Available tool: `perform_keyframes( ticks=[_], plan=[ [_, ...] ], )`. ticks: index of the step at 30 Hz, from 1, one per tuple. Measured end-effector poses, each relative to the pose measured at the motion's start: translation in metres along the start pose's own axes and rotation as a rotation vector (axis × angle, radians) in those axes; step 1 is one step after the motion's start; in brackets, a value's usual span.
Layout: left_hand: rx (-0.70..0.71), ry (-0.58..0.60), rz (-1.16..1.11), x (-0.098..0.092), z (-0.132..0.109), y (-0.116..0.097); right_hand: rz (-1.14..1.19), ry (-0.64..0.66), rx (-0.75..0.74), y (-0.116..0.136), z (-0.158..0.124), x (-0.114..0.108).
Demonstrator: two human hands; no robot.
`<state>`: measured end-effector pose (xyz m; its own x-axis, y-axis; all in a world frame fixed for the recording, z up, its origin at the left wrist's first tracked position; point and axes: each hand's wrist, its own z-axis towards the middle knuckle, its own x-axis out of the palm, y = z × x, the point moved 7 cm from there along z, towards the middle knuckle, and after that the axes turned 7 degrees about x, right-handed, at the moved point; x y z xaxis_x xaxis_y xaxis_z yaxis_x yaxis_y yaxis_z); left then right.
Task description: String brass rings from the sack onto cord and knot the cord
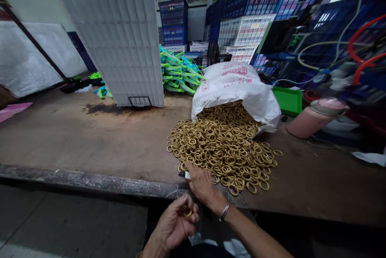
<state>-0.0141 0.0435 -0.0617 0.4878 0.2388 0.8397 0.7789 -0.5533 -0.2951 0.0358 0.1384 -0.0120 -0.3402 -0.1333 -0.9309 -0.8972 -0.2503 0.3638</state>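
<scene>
A heap of gold-coloured rings (214,141) spills over the tabletop from the mouth of a white woven sack (229,83). My left hand (175,222), palm up in front of the table edge, has its fingers curled round one gold ring (188,213). At the near left edge of the heap is my right hand (202,184), with a metal bracelet (224,211) at the wrist. Its fingers are closed on a small flat black-and-white piece (184,174), whose kind I cannot make out. A few rings lie right beside those fingertips.
A tall ribbed white panel (120,48) stands on the wooden table (75,137). Behind it lie green and blue strips (181,71). To the right are a green tray (288,101) and a pink cylinder (315,118) with hoses. Stacked crates (241,30) fill the back.
</scene>
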Motion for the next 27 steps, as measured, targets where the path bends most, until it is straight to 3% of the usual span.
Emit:
perform_keyframes(
  ticks=[5,10,16,21,27],
  plan=[
    [0.067,-0.105,-0.02,-0.009,0.002,-0.008,-0.114,-0.035,0.052,0.0,0.005,0.0],
    [0.139,-0.063,-0.03,0.002,0.009,-0.022,-0.056,-0.087,0.044,-0.006,0.007,-0.002],
    [0.271,-0.013,0.068,0.019,0.015,-0.044,0.223,-0.16,0.101,-0.029,0.012,-0.013],
    [0.353,-0.1,0.22,0.025,0.024,-0.055,0.508,-0.2,0.131,-0.045,0.013,-0.028],
    [0.587,-0.18,0.503,0.034,0.036,-0.066,0.745,-0.165,0.128,-0.049,0.008,-0.039]
  ],
)
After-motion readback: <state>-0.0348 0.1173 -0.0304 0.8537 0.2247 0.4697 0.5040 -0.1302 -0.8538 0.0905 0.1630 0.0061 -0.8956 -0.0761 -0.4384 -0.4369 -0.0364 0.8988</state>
